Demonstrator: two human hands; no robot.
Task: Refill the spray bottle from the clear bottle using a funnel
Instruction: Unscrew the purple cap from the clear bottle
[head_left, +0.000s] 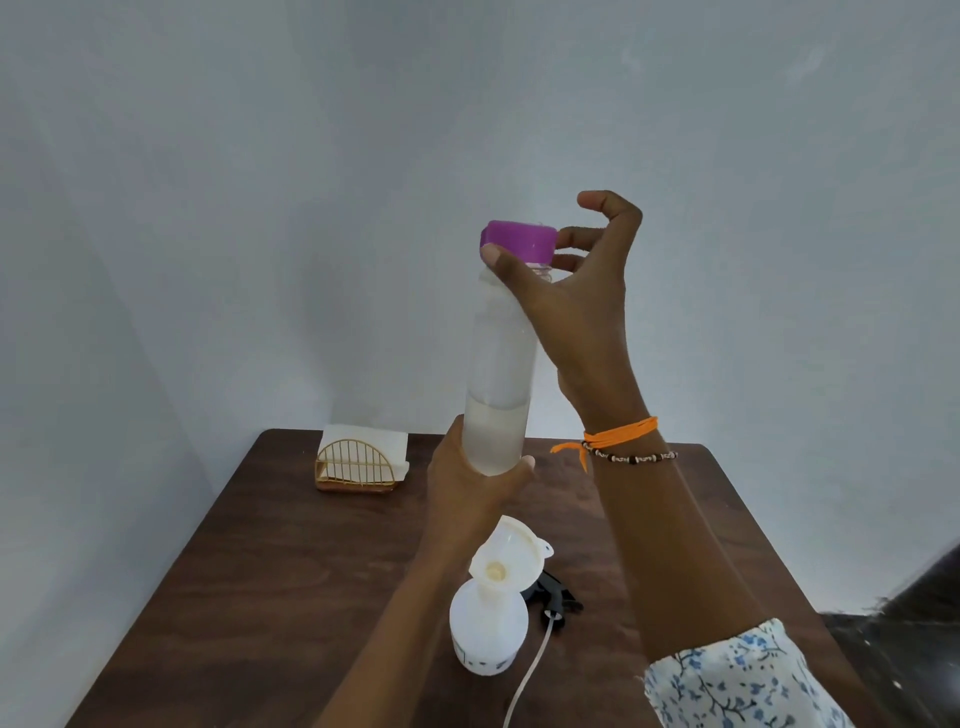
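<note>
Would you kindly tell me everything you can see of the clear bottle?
The clear bottle is a tall, slim cylinder of frosted, see-through plastic, held upright in the air above the table. Clear liquid fills roughly its lower third. A purple cap sits on its neck. The left hand grips its base; the right hand pinches the cap with thumb and fingers. It touches nothing else.

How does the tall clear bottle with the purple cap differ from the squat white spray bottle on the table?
The tall clear bottle is held up in the air by the left hand; the squat white spray bottle stands on the brown table. The clear one wears a purple cap; the white one carries a white funnel. Both are upright.
</note>
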